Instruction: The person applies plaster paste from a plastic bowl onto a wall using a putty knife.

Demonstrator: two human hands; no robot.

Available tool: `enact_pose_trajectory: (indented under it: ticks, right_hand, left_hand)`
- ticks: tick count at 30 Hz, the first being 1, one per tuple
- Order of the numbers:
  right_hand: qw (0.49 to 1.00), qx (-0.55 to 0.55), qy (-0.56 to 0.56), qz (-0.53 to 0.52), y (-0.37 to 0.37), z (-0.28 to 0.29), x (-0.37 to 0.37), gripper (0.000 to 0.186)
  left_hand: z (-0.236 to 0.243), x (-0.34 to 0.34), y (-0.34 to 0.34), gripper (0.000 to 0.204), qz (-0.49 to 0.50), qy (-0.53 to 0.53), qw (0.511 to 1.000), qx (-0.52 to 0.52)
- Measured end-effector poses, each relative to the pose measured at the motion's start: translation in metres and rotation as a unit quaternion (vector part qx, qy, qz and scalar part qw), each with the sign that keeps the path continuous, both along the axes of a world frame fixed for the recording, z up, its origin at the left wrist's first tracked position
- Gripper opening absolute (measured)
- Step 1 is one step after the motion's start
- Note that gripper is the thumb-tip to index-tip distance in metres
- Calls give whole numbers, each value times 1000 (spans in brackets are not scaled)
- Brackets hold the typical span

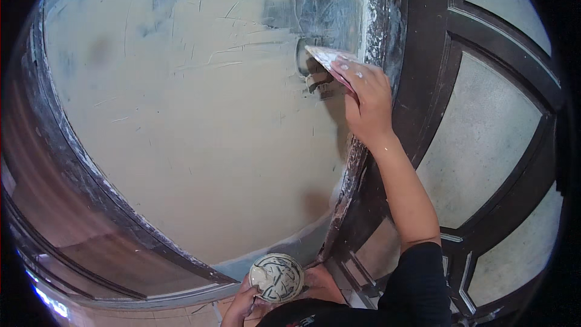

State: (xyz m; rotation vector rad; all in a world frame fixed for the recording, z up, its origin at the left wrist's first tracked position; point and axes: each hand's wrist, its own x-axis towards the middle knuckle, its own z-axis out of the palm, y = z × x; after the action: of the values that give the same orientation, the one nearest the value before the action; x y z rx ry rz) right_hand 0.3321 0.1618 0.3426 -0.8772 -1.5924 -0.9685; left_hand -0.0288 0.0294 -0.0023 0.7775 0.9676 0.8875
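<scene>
My right hand (370, 100) reaches up to the right side of a large panel (200, 151) coated in smooth beige filler. Its fingers grip a flat putty spreader (327, 59), smeared white on top with a pinkish edge. The spreader's tip is at a dark, uncoated patch; whether it touches the surface is hard to tell. Low down, close to my body, my left hand (243, 300) holds a round bowl (276, 277) by its left side. Pale paste streaked with dark lines shows in the bowl.
A dark frame edge (378, 18), chipped and spotted white, borders the panel on the right. Beyond it stands a dark wooden door (423, 42) with pale panes. Brownish panelling (66, 206) lies to the left, and tiled floor (163, 315) shows below.
</scene>
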Motion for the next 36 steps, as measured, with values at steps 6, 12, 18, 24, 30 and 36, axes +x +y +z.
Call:
enact_pose_trajectory:
  ticks: [6,12,18,24,30,36]
  right_hand:
    - [993,17,-19,-117,33,-18,-24,44]
    - [989,-8,-53,-140,35,-57,-12,56]
    - [992,-17,-54,-111,0,-35,-1,40]
    - [996,16,-29,-87,10,10,-17,49]
    - [993,-25,-61,-102,1,-31,-26,50]
    - [995,12,-21,-102,4,10,-18,41]
  left_hand:
    - [-10,-3,2,63,-49,52,997,5]
    - [7,1,5,62,-88,123,988,-30]
    - [-12,3,9,65,-75,29,997,6]
    - [-4,7,5,67,-102,30,994,5]
    - [-18,-7,-2,68,-47,12,999,7]
    - [-13,-6,-4,70,-72,34,997,-2]
